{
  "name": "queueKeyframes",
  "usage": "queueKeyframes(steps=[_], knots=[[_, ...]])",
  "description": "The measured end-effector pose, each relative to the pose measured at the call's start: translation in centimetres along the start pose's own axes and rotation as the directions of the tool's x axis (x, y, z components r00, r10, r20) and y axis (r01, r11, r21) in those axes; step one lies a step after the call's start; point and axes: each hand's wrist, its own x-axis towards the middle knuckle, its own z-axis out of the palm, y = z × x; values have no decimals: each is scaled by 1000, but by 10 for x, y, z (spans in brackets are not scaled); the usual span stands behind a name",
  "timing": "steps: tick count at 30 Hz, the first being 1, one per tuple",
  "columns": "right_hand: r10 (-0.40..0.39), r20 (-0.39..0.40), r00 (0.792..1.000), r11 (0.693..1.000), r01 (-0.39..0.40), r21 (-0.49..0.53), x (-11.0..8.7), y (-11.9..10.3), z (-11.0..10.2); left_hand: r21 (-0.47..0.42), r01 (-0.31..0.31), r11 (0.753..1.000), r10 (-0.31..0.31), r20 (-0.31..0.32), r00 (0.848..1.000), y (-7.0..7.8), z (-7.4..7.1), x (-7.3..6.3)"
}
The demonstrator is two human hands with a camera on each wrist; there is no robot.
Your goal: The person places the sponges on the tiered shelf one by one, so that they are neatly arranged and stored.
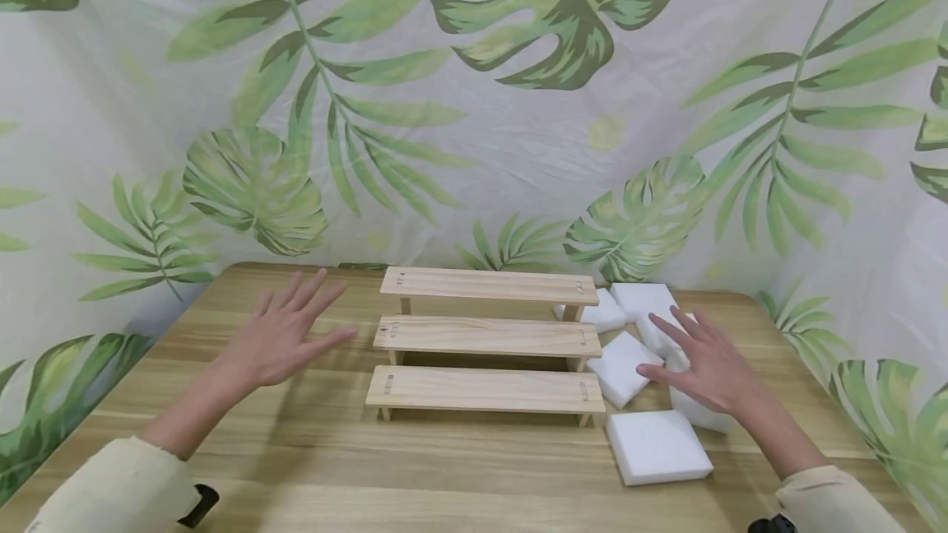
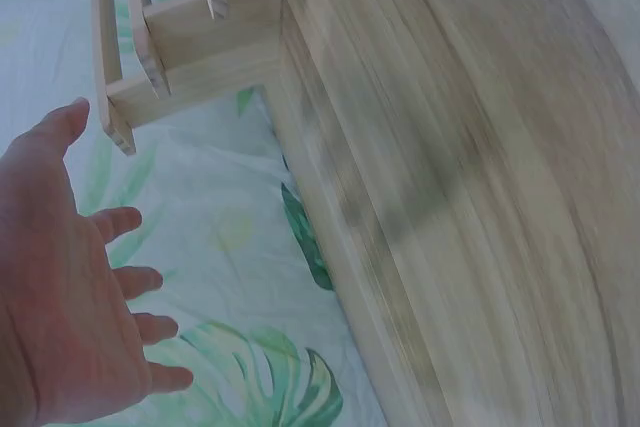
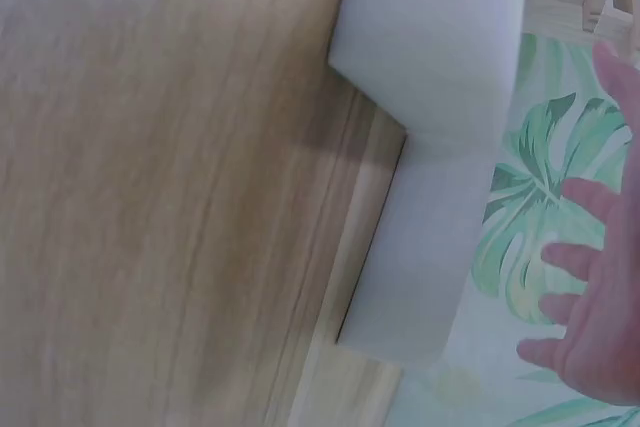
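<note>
Over a wooden table (image 1: 333, 467), outspread hands (image 1: 277, 344) (image 1: 711, 368) apart, three-tiered wooden stand (image 1: 485, 391) between, white blocks (image 1: 655, 442) beside it

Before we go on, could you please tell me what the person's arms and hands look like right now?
The left hand and right hand are bare. The left sleeve and right sleeve are plain pale cream, ending short of the hands. A small black piece shows beside the left sleeve and another beside the right; their full shape is cut off.
</note>
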Motion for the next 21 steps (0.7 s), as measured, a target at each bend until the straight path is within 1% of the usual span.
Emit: queueKeyframes(steps=[3,6,9,12,16,18,21], knots=[[-38,-12,999,998,38,47,1,-4,0,-45,-41,998,41,-8,999,4,2,2],[-85,-27,996,990,87,108,2,-6,2,-90,-93,992,90,-40,995,10,3,4],[-141,-39,989,978,146,151,5,-6,3,-154,-132,979,123,-69,990,16,5,6],[-184,-15,983,966,183,180,10,-7,4,-223,-135,965,124,-65,990,21,8,8],[-223,31,974,955,212,208,15,-6,3,-289,-130,949,121,-50,991,23,12,12],[-248,46,968,947,232,220,18,-5,4,-316,-138,939,130,-45,990,24,14,13],[-300,72,951,931,275,240,22,-4,4,-345,-160,925,157,-38,987,24,18,16]])
